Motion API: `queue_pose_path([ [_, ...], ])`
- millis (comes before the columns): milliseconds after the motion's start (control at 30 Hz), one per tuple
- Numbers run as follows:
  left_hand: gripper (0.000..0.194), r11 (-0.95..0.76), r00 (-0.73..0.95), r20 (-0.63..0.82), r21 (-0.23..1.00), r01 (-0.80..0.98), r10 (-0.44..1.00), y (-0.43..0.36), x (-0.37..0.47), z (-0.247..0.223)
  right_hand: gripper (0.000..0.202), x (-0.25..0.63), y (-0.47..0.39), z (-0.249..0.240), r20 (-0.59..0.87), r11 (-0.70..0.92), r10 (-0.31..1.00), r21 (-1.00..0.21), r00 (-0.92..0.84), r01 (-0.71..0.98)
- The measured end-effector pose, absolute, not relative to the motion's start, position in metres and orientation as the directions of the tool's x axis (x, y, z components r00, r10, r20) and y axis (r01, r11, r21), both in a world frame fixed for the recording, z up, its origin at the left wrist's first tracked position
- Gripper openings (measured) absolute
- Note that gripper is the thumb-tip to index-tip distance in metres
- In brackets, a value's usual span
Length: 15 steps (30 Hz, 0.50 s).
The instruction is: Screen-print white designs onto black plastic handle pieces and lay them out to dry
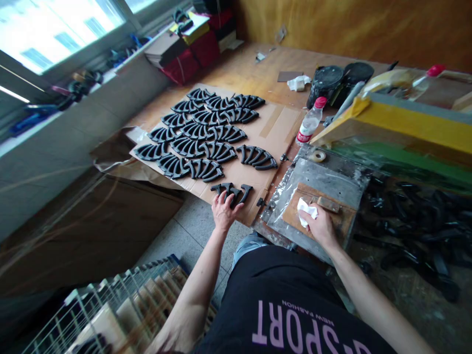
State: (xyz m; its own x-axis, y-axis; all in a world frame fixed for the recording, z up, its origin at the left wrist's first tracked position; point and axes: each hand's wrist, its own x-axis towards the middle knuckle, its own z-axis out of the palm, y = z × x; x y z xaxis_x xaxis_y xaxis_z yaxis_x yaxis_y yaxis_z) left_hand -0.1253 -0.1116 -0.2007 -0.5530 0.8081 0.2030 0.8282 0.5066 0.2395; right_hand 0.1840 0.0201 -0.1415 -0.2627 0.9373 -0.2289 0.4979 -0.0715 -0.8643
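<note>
My left hand (223,212) is at the near edge of a cardboard sheet (275,142), its fingers and thumb closed around one of a few black curved handle-like parts (246,192). The fingertips partly hide that part. Beyond it, many similar black parts (195,130) lie in neat fanned rows on the cardboard. My right hand (322,228) pinches a crumpled white tissue (307,210) above a brown wooden board (295,209). Beside the right fingers, a small wooden block (329,204) sits on that board.
A water bottle with a red cap (310,123) and a tape roll (318,156) stand near the metal plate (332,179). Loose black parts (416,236) are heaped at right under a yellow-edged cover (420,123). Lower left is a wire rack (110,305). Dark tubs (326,81) stand behind.
</note>
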Motion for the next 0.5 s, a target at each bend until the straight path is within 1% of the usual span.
queue_pose_path([
  [133, 0.060, 0.556, -0.596, 0.198, 0.226, 0.800, 0.778, -0.106, -0.116, -0.202, 0.030, 0.182, 0.017, -0.142, -0.243, -0.063, 0.923, -0.861, -0.299, 0.505],
  [233, 0.066, 0.595, -0.626, 0.149, 0.205, 0.777, 0.766, -0.099, -0.114, -0.201, 0.028, 0.178, 0.014, -0.143, -0.264, -0.081, 0.909, -0.872, -0.324, 0.483],
  [300, 0.063, 0.630, -0.655, 0.105, 0.194, 0.752, 0.749, -0.094, -0.114, -0.200, 0.026, 0.175, 0.012, -0.143, -0.268, -0.092, 0.906, -0.880, -0.327, 0.466],
  [367, 0.057, 0.655, -0.676, 0.076, 0.188, 0.732, 0.733, -0.091, -0.116, -0.199, 0.023, 0.172, 0.009, -0.141, -0.256, -0.083, 0.907, -0.888, -0.336, 0.453],
  [500, 0.052, 0.666, -0.691, 0.052, 0.224, 0.712, 0.721, -0.088, -0.123, -0.197, 0.019, 0.170, 0.007, -0.136, -0.221, -0.053, 0.917, -0.893, -0.332, 0.447],
])
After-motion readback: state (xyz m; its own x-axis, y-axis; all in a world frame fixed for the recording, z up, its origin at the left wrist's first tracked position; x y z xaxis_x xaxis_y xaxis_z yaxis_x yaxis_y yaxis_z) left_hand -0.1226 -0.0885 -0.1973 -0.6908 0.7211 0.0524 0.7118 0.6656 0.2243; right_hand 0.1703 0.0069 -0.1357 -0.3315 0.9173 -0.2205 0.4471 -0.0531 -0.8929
